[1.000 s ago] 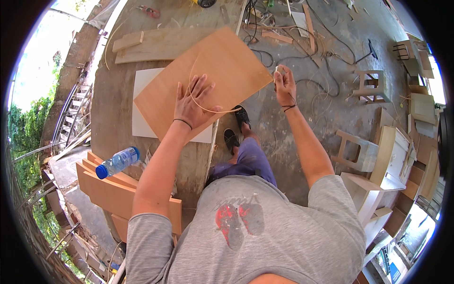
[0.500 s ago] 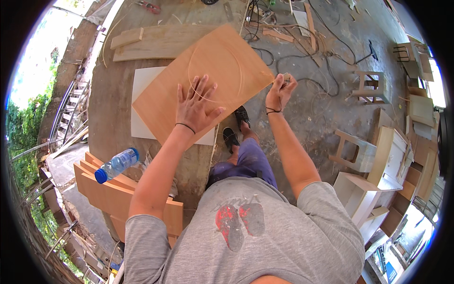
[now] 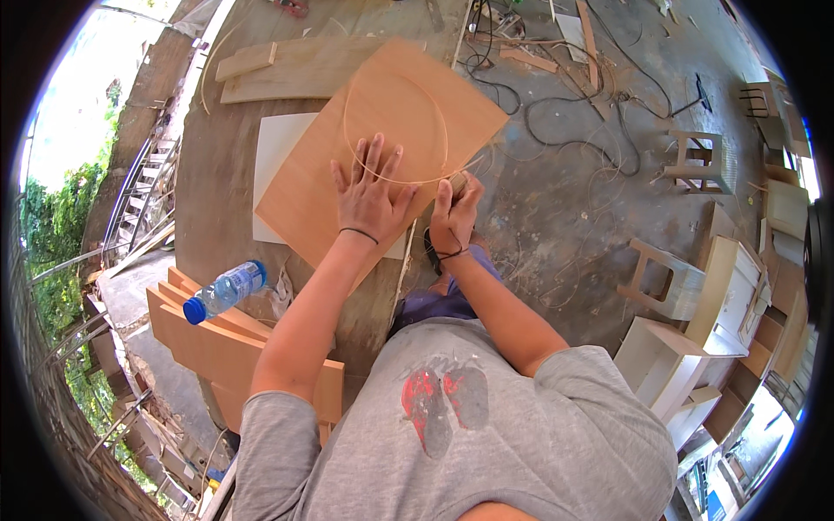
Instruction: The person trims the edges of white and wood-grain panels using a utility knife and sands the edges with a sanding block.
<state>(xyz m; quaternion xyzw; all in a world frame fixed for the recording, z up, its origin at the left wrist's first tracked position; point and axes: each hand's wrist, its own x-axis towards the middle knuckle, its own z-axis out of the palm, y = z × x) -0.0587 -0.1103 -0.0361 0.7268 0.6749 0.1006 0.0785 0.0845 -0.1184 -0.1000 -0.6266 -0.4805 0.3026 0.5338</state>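
A flat wood-coloured board (image 3: 408,87) lies tilted across a white sheet (image 3: 274,178) on the workbench (image 3: 213,174). My left hand (image 3: 373,195) rests flat on the board with its fingers spread. At the board's right edge, my right hand (image 3: 458,213) is closed around a small brown block (image 3: 458,182), mostly covered by the fingers, so its exact kind is unclear. A thin, pale strip (image 3: 446,130) curls in a loop over the board and runs to the edge near my right hand.
A water bottle (image 3: 228,291) lies on stacked wooden panels (image 3: 204,347) at the left. Pale planks (image 3: 295,74) lie beyond the board. Cables (image 3: 556,139) and scraps litter the floor at right, where stools (image 3: 665,282) and a white cabinet frame (image 3: 647,356) stand.
My right hand has moved left and nearer to me along the board's edge, and the brown block now shows in it. My left hand stays pressed on the board.
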